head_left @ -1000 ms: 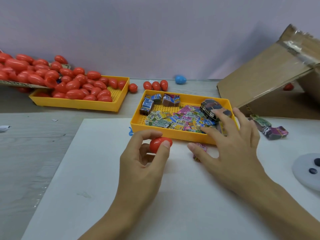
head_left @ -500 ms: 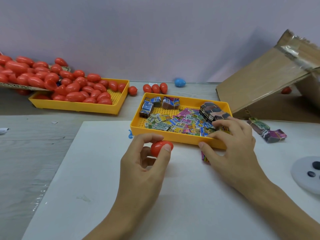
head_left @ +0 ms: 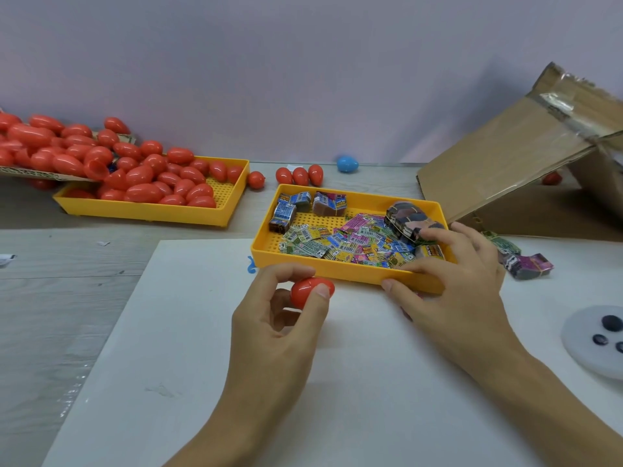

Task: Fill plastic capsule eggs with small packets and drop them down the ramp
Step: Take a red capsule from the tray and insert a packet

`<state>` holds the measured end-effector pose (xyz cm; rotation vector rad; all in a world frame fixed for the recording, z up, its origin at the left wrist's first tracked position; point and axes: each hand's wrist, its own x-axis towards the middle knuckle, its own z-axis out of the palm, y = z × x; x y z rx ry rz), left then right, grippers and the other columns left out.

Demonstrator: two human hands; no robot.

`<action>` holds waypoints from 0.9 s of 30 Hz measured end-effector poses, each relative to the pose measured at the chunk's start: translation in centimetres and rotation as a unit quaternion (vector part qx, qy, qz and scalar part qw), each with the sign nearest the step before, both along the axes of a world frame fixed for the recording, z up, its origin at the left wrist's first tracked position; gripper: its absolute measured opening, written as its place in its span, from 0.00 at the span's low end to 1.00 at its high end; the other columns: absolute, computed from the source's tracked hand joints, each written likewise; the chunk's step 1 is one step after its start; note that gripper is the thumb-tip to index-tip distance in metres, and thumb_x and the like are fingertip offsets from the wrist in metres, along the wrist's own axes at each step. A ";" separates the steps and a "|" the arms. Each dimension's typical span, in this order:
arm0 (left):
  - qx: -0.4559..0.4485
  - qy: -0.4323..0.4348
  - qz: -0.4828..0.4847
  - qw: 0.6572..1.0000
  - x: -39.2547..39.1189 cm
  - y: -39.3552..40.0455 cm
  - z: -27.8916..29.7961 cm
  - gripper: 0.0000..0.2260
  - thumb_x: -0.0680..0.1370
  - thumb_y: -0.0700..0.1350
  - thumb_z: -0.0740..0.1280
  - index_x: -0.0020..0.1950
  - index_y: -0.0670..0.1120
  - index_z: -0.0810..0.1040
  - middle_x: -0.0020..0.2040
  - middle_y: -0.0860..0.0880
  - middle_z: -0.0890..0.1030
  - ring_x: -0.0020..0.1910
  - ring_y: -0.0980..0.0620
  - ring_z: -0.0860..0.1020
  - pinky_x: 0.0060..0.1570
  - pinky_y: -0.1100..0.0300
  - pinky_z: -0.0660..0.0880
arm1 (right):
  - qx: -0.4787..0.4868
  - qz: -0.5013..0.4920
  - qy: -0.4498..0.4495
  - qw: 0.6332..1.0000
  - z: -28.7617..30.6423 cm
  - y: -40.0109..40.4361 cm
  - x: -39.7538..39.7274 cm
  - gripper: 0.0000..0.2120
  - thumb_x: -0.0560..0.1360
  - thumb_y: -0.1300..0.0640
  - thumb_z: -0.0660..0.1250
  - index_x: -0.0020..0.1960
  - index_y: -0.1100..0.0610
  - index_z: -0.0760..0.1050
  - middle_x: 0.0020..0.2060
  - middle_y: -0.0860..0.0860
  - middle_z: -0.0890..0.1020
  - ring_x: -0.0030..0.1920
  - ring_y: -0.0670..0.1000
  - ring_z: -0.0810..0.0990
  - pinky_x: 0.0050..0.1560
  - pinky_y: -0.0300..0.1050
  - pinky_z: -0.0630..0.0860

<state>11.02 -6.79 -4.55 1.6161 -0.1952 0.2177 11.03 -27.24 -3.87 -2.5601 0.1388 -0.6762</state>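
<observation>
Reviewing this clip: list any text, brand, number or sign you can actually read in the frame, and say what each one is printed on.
"6": on a loose packet at the near left of the packet tray.
"6": on another packet by the tray's near wall; could be a 9.
Other packets in the tray: barcodes and coloured print, too small and blurred to read.
Bundled packets on the white board: print unreadable.
Red eggs, cardboard ramp: no text seen.

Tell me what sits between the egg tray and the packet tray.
One loose red egg on the table, in the gap between the egg tray and the packet tray, toward the back. The rest of that strip is bare in the head view.
</observation>
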 end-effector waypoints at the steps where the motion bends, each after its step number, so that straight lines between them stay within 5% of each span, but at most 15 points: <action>1: 0.000 0.001 0.000 1.000 0.0 0.0 0.0 0.08 0.72 0.55 0.74 0.50 0.61 0.80 0.46 0.55 0.83 0.44 0.48 0.83 0.43 0.55 0.82 | 0.027 0.003 0.003 1.000 0.1 -0.1 0.1 0.07 0.67 0.52 0.80 0.42 0.52 0.85 0.62 0.50 0.78 0.72 0.57 0.63 0.66 0.53 0.59; 4: -0.004 0.000 -0.001 1.000 0.1 0.1 0.0 0.08 0.72 0.54 0.73 0.50 0.61 0.80 0.46 0.55 0.82 0.43 0.48 0.83 0.43 0.56 0.82 | 0.086 0.023 0.014 0.996 0.4 -0.3 0.2 0.05 0.68 0.55 0.79 0.43 0.50 0.85 0.58 0.47 0.78 0.68 0.53 0.66 0.63 0.43 0.58; 13: -0.012 -0.002 0.004 1.000 0.2 0.2 -0.2 0.08 0.71 0.52 0.72 0.48 0.60 0.81 0.44 0.53 0.83 0.41 0.48 0.83 0.40 0.57 0.82 | 0.134 0.043 0.008 0.990 0.7 -0.4 0.1 0.08 0.70 0.59 0.77 0.41 0.47 0.81 0.51 0.35 0.77 0.63 0.44 0.67 0.61 0.36 0.62; 17: -0.013 -0.002 0.003 1.000 0.2 0.2 -0.3 0.08 0.71 0.53 0.72 0.49 0.60 0.81 0.45 0.53 0.83 0.41 0.48 0.82 0.40 0.59 0.81 | 0.091 0.050 -0.010 0.995 0.8 0.1 -0.3 0.08 0.71 0.60 0.76 0.47 0.51 0.82 0.48 0.31 0.75 0.65 0.48 0.73 0.67 0.56 0.66; 21: -0.022 0.004 0.006 1.000 0.2 0.1 -0.2 0.10 0.71 0.56 0.76 0.49 0.59 0.81 0.43 0.52 0.83 0.41 0.48 0.82 0.39 0.60 0.81 | -0.038 0.046 0.077 0.995 0.5 0.0 -0.4 0.20 0.74 0.51 0.73 0.65 0.48 0.77 0.61 0.43 0.80 0.75 0.52 0.63 0.73 0.58 0.53; 24: -0.020 0.004 0.005 1.000 0.2 0.1 -0.2 0.10 0.71 0.56 0.76 0.50 0.59 0.81 0.43 0.53 0.83 0.40 0.49 0.82 0.39 0.58 0.82 | -0.045 0.042 0.081 0.995 0.7 0.1 -0.5 0.15 0.73 0.54 0.74 0.60 0.48 0.81 0.56 0.45 0.84 0.75 0.54 0.64 0.74 0.61 0.48; 27: -0.018 0.006 0.009 1.000 0.2 0.1 -0.2 0.09 0.70 0.53 0.73 0.50 0.60 0.81 0.41 0.52 0.83 0.39 0.49 0.83 0.38 0.57 0.82 | -0.032 0.046 0.013 0.998 0.9 0.3 -0.7 0.11 0.70 0.60 0.78 0.50 0.51 0.84 0.46 0.41 0.82 0.65 0.57 0.75 0.69 0.65 0.58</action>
